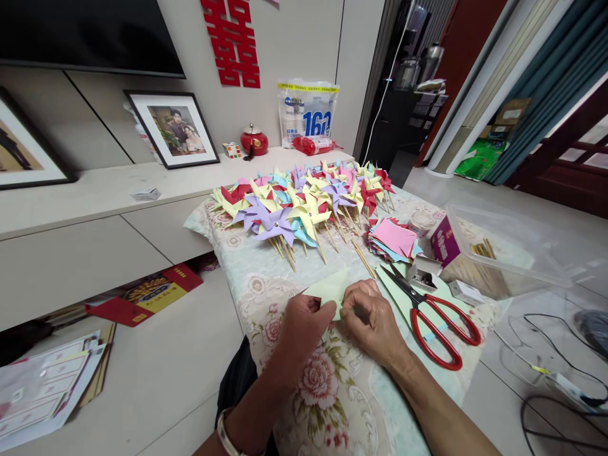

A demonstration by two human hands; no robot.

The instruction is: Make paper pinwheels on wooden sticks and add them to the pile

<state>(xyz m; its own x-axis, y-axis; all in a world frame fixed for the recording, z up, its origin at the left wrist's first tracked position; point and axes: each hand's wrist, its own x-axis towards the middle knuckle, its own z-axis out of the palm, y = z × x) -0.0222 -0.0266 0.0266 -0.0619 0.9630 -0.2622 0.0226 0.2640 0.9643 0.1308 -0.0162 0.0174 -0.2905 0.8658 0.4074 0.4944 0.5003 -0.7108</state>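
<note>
Paper [331,287] lies between our 2 hands, near the front of the cloth [273,288]. Our left hand [306,329] grips its lower left part between thumb and fingers. Our right hand [373,316] pinches at its right edge, fingertips bunched; we cannot tell whether a small part is hidden between them.

Controlling relation, in our judgement: the right fingertips meet the paper just beside the left thumb, so the 2 grips sit close together and work room at that edge is tight. As we view it, the paper's long axis runs from the left fingers up and right to a free tip that points away from us. Neither hand covers that tip. We cannot tell whether the underside touches the cloth.

Clearances: bare cloth extends from our left hand to the left table edge. Ahead, a strip of cloth separates the paper from the pinwheels [278,225]. Loose sticks [363,258] lie beyond our right hand, with the stack [394,237] farther on. To the right, the scissors [417,297] rest on a green sheet [403,292], blades toward the sticks, handles toward the right table edge. Our right hand is the nearer to the scissors, so sideways room is less on that side.
</note>
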